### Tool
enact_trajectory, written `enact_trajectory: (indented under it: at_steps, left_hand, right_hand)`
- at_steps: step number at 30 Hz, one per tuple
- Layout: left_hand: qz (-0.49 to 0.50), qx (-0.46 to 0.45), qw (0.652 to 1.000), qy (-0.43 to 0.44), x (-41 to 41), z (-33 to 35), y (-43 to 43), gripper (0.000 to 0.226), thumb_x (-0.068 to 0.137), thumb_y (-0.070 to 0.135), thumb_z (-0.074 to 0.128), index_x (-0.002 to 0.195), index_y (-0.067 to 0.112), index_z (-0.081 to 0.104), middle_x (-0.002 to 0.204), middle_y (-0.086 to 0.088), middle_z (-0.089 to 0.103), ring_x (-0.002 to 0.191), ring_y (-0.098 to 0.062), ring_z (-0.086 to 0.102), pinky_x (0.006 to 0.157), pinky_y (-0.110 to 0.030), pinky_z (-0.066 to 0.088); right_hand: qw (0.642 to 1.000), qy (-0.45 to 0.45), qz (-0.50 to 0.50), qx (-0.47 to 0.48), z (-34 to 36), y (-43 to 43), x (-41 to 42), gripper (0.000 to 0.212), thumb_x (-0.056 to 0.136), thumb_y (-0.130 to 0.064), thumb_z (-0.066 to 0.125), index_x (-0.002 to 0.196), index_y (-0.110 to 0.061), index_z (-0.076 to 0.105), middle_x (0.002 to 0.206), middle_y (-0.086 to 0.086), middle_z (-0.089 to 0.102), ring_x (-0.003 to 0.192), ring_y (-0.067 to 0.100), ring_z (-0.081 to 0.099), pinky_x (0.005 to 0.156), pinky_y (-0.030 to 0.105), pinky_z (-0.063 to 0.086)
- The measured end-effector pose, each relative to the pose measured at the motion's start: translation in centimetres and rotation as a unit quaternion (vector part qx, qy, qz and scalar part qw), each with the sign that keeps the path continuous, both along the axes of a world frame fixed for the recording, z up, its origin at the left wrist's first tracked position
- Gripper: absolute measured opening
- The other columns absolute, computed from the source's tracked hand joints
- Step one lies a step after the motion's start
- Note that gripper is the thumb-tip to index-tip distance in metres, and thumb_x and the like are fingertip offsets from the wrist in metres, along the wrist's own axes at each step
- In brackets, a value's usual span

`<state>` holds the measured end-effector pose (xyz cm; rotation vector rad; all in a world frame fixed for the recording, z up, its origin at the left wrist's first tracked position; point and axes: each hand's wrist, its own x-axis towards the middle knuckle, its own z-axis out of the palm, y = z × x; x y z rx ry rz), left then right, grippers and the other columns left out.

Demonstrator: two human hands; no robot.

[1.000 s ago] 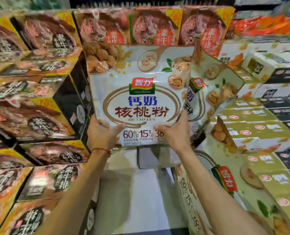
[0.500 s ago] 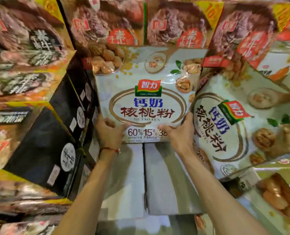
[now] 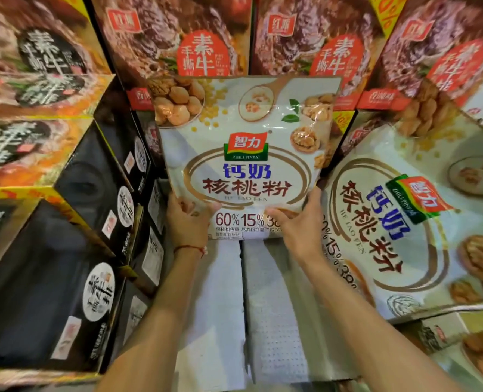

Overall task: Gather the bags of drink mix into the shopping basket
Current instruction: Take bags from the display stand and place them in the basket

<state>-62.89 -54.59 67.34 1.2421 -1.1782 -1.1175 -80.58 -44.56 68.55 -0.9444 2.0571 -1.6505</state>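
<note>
Bag of walnut drink mix [image 3: 246, 154] stands upright before us, held by its lower corners. Our left grip [image 3: 188, 222] clasps the bottom-left corner and our right grip [image 3: 297, 224] the bottom-right, thumbs on the front and fingers hidden behind. White perforated shelf [image 3: 277, 321] shows below it. A second bag [image 3: 404, 222] leans tilted just to the right. Dark cartons [image 3: 93, 193] are stacked on the left, with red-labelled boxes [image 3: 178, 38] behind.

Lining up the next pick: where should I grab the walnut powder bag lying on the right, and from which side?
The lying bag slopes face up, bottom edge toward the gap where the right hand grips the upright bag. Probably pinch that edge from the left; boxes crowd its far end.
</note>
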Motion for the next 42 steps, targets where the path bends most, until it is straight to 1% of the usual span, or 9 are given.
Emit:
enact_trajectory:
  at_steps: [3, 7, 11, 13, 16, 20, 26, 32, 42]
  left_hand:
    - [-0.003, -0.001, 1.000, -0.005, 0.1, -0.4, 0.5, 0.083, 0.068, 0.006, 0.090, 0.138, 0.011, 0.045, 0.123, -0.001, 0.063, 0.103, 0.000, 0.063, 0.080, -0.024, 0.060]
    - [0.008, -0.023, 0.992, -0.127, 0.4, -0.5, 2.5, 0.101, 0.076, 0.027, 0.087, 0.154, 0.014, 0.024, 0.149, -0.013, 0.041, 0.133, -0.026, 0.048, 0.107, -0.044, 0.048]
    - [0.043, -0.128, 0.955, -0.265, 1.3, 0.5, 5.3, 0.083, 0.084, 0.025, 0.076, 0.152, 0.015, 0.029, 0.156, -0.011, 0.027, 0.140, -0.033, 0.033, 0.117, -0.047, 0.033]
    - [0.009, -0.184, 0.937, -0.296, 2.0, 0.8, 6.4, 0.067, 0.087, 0.026, 0.070, 0.145, 0.013, 0.039, 0.149, -0.010, 0.036, 0.135, -0.030, 0.038, 0.110, -0.053, 0.041]
    - [-0.078, -0.244, 0.902, -0.346, 2.9, 1.9, 8.2, 0.051, 0.092, 0.027, 0.064, 0.138, 0.011, 0.047, 0.139, -0.010, 0.045, 0.124, -0.029, 0.048, 0.105, -0.051, 0.045]
    - [-0.152, -0.236, 0.827, -0.487, 4.1, 2.0, 11.5, 0.056, 0.094, 0.030, 0.061, 0.144, 0.011, 0.047, 0.150, -0.013, 0.041, 0.135, -0.034, 0.040, 0.108, -0.047, 0.041]
    - [-0.206, -0.245, 0.751, -0.578, 7.0, 1.3, 17.2, 0.051, 0.090, 0.033, 0.062, 0.138, 0.019, 0.053, 0.146, -0.008, 0.049, 0.127, -0.033, 0.049, 0.100, -0.050, 0.045]
    - [-0.155, -0.291, 0.740, -0.586, 12.0, 1.5, 23.9, 0.044, 0.080, 0.028, 0.071, 0.121, 0.015, 0.063, 0.125, -0.010, 0.061, 0.105, -0.034, 0.060, 0.088, -0.047, 0.048]
    - [-0.105, -0.249, 0.745, -0.610, 19.9, -0.1, 41.0, 0.038, 0.084, 0.023, 0.072, 0.119, 0.015, 0.062, 0.124, -0.009, 0.061, 0.105, -0.035, 0.061, 0.077, -0.047, 0.055]
  right_hand:
    - [1.000, 0.015, -0.007, 0.020, -0.1, 0.3, 0.0, 0.076, 0.071, -0.015, 0.094, 0.129, -0.024, 0.045, 0.127, -0.003, 0.063, 0.118, 0.010, 0.065, 0.101, 0.045, 0.058]
    - [0.997, 0.061, -0.021, 0.050, 0.2, 1.8, 1.2, 0.111, 0.073, -0.026, 0.092, 0.157, -0.025, 0.018, 0.157, 0.004, 0.032, 0.146, 0.026, 0.043, 0.117, 0.054, 0.042]
    - [0.973, 0.184, -0.006, 0.138, 1.1, 6.3, 4.6, 0.080, 0.092, -0.029, 0.075, 0.154, -0.012, 0.027, 0.161, 0.010, 0.023, 0.149, 0.025, 0.028, 0.123, 0.035, 0.026]
    - [0.959, 0.241, 0.005, 0.151, 1.2, 8.2, 5.4, 0.064, 0.095, -0.029, 0.070, 0.149, -0.013, 0.040, 0.156, 0.007, 0.032, 0.142, 0.021, 0.035, 0.115, 0.025, 0.027]
    - [0.937, 0.305, 0.007, 0.169, 1.7, 10.2, 6.0, 0.048, 0.097, -0.037, 0.064, 0.137, -0.014, 0.053, 0.138, 0.004, 0.050, 0.127, 0.019, 0.044, 0.109, 0.034, 0.042]
    - [0.909, 0.379, 0.020, 0.170, 2.5, 13.2, 7.2, 0.035, 0.095, -0.038, 0.061, 0.120, -0.014, 0.062, 0.118, 0.004, 0.059, 0.111, 0.022, 0.050, 0.097, 0.041, 0.046]
    - [0.877, 0.448, 0.078, 0.157, 2.4, 18.9, 9.2, 0.029, 0.093, -0.037, 0.062, 0.112, -0.016, 0.068, 0.109, 0.002, 0.064, 0.106, 0.024, 0.057, 0.091, 0.042, 0.051]
    - [0.863, 0.473, 0.127, 0.126, 2.1, 25.4, 11.6, 0.026, 0.091, -0.034, 0.062, 0.111, -0.018, 0.068, 0.109, 0.001, 0.065, 0.101, 0.024, 0.059, 0.085, 0.041, 0.049]
    - [0.848, 0.466, 0.247, 0.047, -1.4, 36.1, 17.8, 0.022, 0.089, -0.033, 0.063, 0.103, -0.017, 0.071, 0.106, 0.001, 0.067, 0.102, 0.025, 0.060, 0.081, 0.041, 0.051]
